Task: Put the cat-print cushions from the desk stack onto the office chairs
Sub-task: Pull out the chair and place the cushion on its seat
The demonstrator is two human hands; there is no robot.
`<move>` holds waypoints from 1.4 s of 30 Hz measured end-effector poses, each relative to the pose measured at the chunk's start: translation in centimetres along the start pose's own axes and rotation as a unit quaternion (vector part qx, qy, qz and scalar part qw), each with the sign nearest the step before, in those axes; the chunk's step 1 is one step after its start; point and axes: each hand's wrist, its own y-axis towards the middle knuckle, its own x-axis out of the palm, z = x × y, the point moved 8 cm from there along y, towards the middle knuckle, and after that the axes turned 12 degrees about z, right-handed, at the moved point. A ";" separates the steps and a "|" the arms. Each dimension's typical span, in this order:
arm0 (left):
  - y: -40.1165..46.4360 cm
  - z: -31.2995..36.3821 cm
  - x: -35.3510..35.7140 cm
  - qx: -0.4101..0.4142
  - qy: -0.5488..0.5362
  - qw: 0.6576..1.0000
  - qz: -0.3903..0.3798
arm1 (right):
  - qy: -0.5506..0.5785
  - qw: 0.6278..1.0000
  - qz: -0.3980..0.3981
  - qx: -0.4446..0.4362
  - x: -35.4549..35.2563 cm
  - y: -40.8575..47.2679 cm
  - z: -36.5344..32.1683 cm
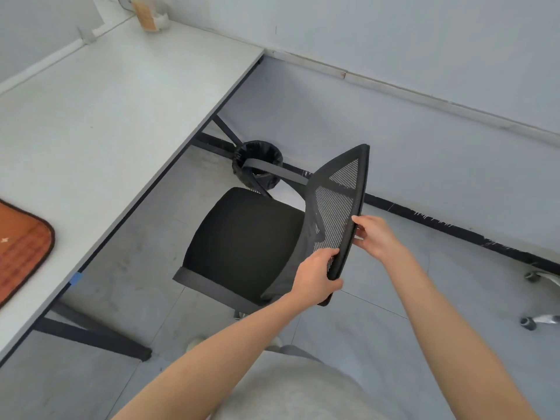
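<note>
Both hands grip office chair (242, 237) backrest (339, 207) edge: left hand (316, 278) low, right hand (374, 236) higher. Cushion (21, 250) lies on desk (106, 116), L edge. Bin (257, 162) beyond seat, under desk corner.

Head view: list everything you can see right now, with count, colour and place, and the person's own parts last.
desk: 1, pale grey top on a dark frame, left half of the view
mat or cushion: 1, orange-brown with dark edging, on the desk at the left edge, cut off by the frame, print not readable
container: 1, translucent with an orange label, far end of the desk, blurred
office chair: 1, black seat and mesh back, on the floor beside the desk, seat bare
waste bin: 1, black liner, under the desk corner beyond the chair
second chair base: 1, chrome legs with castors, right edge
left hand: 1, grips the backrest's near edge
right hand: 1, fingers hold the backrest's rear edge
</note>
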 end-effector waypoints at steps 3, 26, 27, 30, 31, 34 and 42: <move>0.0 0.2 0.7 0.002 -0.008 1.000 -0.007 | -0.013 1.000 -0.004 -0.001 -0.8 0.1 0.0; -15.0 -27.7 -34.2 -0.331 -0.131 0.827 0.435 | -0.499 0.722 -0.247 -0.411 37.8 -12.7 -0.3; -16.8 -29.6 -36.4 -0.350 -0.129 0.803 0.465 | -0.502 0.709 -0.277 -0.411 41.1 -14.1 0.8; -21.6 -34.6 -43.1 -0.401 -0.105 0.737 0.534 | -0.500 0.687 -0.342 -0.401 50.5 -18.2 3.6; -23.2 -36.3 -45.3 -0.421 -0.096 0.714 0.551 | -0.507 0.675 -0.357 -0.400 53.7 -19.7 4.5; -28.1 -41.0 -50.0 -0.486 -0.081 0.641 0.589 | -0.532 0.644 -0.384 -0.393 62.0 -22.6 7.3; -34.3 -51.6 -54.2 -0.585 -0.097 0.563 0.575 | -0.627 0.606 -0.302 -0.386 72.0 -21.9 12.1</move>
